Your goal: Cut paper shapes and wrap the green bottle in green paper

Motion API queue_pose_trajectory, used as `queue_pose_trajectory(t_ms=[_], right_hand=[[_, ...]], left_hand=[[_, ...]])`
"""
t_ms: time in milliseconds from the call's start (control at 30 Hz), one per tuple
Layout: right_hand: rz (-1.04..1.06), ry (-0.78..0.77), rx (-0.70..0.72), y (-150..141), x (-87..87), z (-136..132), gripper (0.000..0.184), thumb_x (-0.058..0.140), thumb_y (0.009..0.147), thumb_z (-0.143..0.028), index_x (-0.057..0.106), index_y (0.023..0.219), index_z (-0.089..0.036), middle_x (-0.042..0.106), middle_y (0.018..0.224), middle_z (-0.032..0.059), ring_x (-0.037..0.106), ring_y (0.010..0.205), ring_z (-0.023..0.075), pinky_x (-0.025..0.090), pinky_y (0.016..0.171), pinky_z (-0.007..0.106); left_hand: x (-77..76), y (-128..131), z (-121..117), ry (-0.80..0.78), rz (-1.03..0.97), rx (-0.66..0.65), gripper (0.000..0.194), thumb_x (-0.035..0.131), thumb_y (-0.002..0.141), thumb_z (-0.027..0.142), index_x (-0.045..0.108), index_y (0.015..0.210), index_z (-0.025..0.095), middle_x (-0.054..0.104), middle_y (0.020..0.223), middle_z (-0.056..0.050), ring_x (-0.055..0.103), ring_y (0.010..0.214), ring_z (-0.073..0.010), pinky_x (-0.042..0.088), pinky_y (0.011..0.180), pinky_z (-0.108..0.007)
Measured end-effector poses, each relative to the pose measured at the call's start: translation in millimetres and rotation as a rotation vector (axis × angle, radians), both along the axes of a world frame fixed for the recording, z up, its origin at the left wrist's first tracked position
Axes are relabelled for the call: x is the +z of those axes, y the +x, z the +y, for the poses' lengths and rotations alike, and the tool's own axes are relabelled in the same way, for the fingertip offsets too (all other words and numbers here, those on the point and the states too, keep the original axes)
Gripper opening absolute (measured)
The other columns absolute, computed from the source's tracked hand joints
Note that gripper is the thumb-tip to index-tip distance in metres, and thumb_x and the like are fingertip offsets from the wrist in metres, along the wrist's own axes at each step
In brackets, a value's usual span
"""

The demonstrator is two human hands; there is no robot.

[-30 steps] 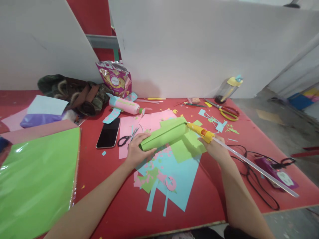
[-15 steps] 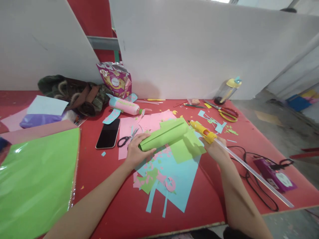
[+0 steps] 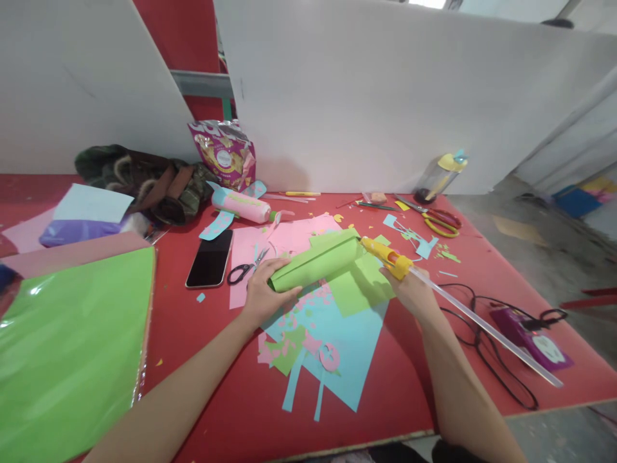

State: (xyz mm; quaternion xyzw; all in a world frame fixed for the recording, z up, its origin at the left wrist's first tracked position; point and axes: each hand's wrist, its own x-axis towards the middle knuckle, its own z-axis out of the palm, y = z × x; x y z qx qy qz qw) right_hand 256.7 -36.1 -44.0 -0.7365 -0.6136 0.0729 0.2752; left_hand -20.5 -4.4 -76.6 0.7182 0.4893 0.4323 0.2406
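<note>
My left hand (image 3: 267, 292) is wrapped round the near left end of a green paper roll (image 3: 318, 260), which it holds tilted up to the right. A seam runs along the top of the roll. My right hand (image 3: 412, 292) grips a yellow glue gun (image 3: 388, 256) with a long clear glue stick (image 3: 486, 329) jutting out of its back. The gun's dark nozzle is at the roll's far right end; whether it touches the paper I cannot tell. Under the roll lie a green sheet (image 3: 359, 286), a blue sheet (image 3: 351, 347) and pink scraps.
Small scissors (image 3: 243, 273) and a phone (image 3: 209, 258) lie to the left. Behind them is a pink paper-covered bottle plane (image 3: 241, 206). Large scissors (image 3: 434, 218) and a bottle (image 3: 441, 177) are at the back right. A purple power strip (image 3: 533, 337) with a looped cable lies at right.
My right hand has brought the glue gun a little to the left, so its nozzle is now at the roll's end. My left hand and the roll have hardly moved.
</note>
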Motion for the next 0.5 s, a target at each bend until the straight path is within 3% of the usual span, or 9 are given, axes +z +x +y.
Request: queue_pose_trajectory(t_ms=[500], right_hand=[[0.050,0.002,0.008,-1.5,-2.9,0.2,0.023,0.046,0.073,-0.037,0.053,0.064,-0.017,0.056,0.056,0.0036,0.047,0.047,0.0149,0.033,0.045,0.027]], left_hand=[[2.3,0.1,-0.6,0.003,0.010,-0.006,0.045,0.069,0.055,0.027,0.057,0.097,0.015,0.059,0.099,-0.008,0.054,0.093,-0.0211,0.044,0.084,-0.036]])
